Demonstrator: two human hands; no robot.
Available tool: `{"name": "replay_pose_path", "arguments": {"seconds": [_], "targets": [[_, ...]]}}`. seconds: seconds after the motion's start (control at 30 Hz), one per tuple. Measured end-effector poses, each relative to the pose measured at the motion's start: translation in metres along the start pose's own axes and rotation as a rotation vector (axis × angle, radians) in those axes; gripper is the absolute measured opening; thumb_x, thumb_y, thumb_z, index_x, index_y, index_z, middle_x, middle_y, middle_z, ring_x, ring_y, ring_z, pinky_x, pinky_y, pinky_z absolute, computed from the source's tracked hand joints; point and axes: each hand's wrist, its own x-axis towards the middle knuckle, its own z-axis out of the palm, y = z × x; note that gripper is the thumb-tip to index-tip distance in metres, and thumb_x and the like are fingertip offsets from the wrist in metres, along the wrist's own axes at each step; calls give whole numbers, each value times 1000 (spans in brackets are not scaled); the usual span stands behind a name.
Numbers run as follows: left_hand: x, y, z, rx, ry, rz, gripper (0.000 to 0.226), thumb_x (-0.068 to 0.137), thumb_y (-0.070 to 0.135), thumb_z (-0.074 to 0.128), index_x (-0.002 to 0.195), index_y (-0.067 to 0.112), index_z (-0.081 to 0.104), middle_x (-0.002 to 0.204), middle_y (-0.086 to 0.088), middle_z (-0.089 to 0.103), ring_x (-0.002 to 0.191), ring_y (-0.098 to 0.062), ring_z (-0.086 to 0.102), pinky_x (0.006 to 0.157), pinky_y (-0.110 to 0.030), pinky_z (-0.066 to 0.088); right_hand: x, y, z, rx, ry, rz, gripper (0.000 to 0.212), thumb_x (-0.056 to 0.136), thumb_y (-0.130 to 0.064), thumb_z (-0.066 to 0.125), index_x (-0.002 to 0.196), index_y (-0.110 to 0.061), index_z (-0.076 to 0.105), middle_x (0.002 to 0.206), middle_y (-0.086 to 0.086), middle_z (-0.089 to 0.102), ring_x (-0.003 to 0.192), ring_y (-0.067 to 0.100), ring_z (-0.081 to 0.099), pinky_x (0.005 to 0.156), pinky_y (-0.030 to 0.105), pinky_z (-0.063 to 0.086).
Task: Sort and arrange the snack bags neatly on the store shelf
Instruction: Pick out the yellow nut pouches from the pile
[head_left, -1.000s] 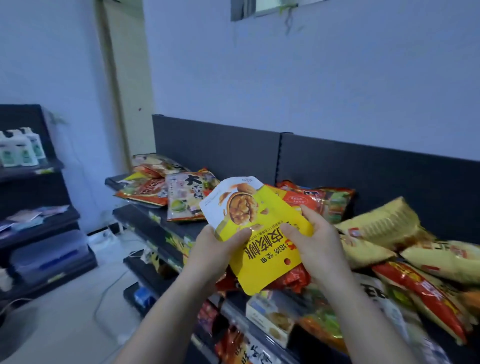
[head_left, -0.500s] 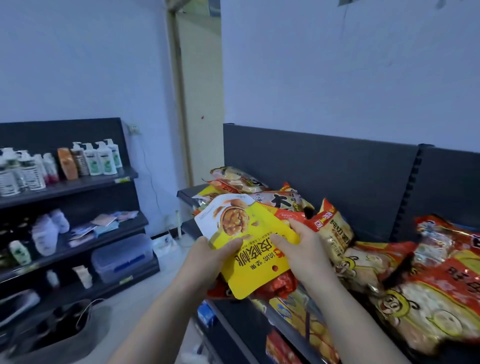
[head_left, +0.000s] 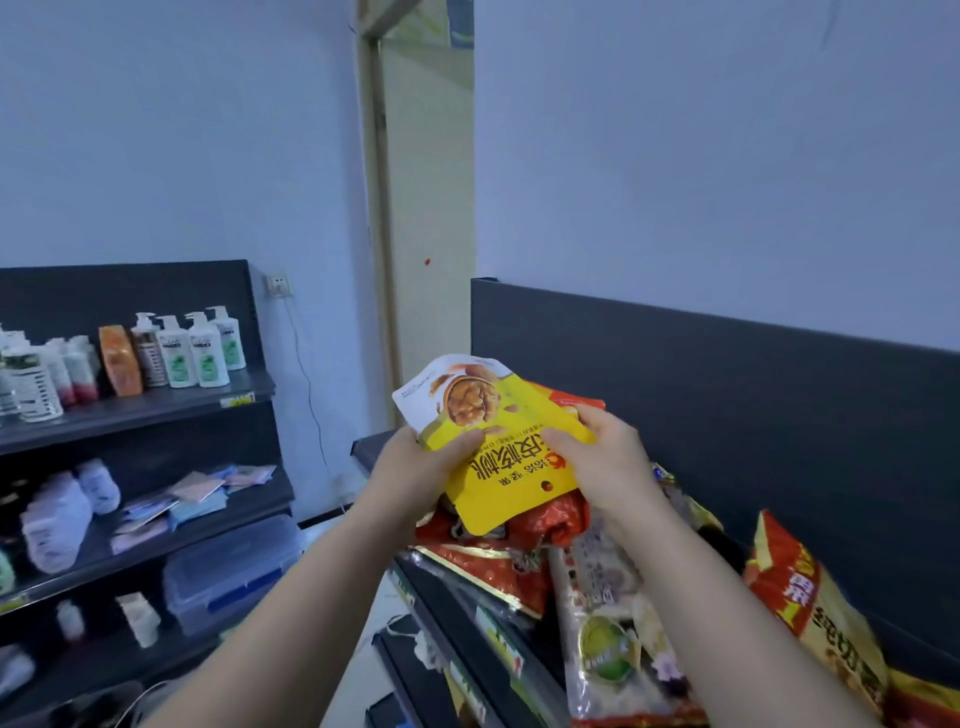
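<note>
A flat yellow snack bag (head_left: 498, 441) with a walnut picture and upside-down red lettering is held in front of me. My left hand (head_left: 415, 473) grips its left edge and my right hand (head_left: 605, 457) grips its right edge. A red bag (head_left: 550, 519) is pressed behind it, under the same grip. Below lie more snack bags on the dark store shelf (head_left: 441, 618): a red-and-gold one (head_left: 488, 571), a pale one with a green circle (head_left: 613, 634) and a red-and-yellow one (head_left: 810, 608).
The shelf's dark back panel (head_left: 727, 395) rises behind the bags. To the left stands another dark shelf unit (head_left: 156, 405) with white pump bottles (head_left: 192, 348), packets and a clear plastic box (head_left: 234, 566). A doorway (head_left: 426, 208) is between the two units.
My view has swung left along the shelf, so the bags on the right slid out of sight. Both hands kept the yellow bag and carried it toward the shelf's left end.
</note>
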Motion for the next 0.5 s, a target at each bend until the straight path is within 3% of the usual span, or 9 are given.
{"name": "replay_pose_path", "arguments": {"seconds": [0.07,0.2,0.27,0.4,0.5], "targets": [[32,5,5,-9,12,2,24,86,29,72,101,13,60,88,0,73,68,-11,68,49,-19,49,37,3,8,18,-1,4,19,84,-25,72,100,-16,67,99,5,73,89,29,70,81,46,55],[91,22,9,-15,-28,-35,18,88,27,70,96,13,62,81,-5,71,63,-18,65,44,-22,50,109,15,26,82,48,-3,84,51,-57,69,120,-10,64,116,9,69,100,29,68,89,49,55],[118,32,8,-26,-80,-56,14,89,23,69,94,12,61,75,-6,69,58,-19,62,40,-20,47,138,16,33,108,63,13,93,45,-59,66,124,-10,62,119,9,67,103,28,67,92,50,54],[171,40,3,-23,-173,-71,8,91,15,65,94,12,58,74,-7,66,59,-20,59,38,-17,46,169,-1,47,118,116,65,68,65,-40,73,124,-9,62,108,8,70,88,26,71,84,51,57],[212,35,-2,-42,-249,-79,7,92,9,63,94,7,56,77,-14,62,59,-24,56,40,-19,47,191,-3,63,96,159,101,24,81,-22,73,101,-10,68,94,13,73,84,33,72,81,53,57]]}}
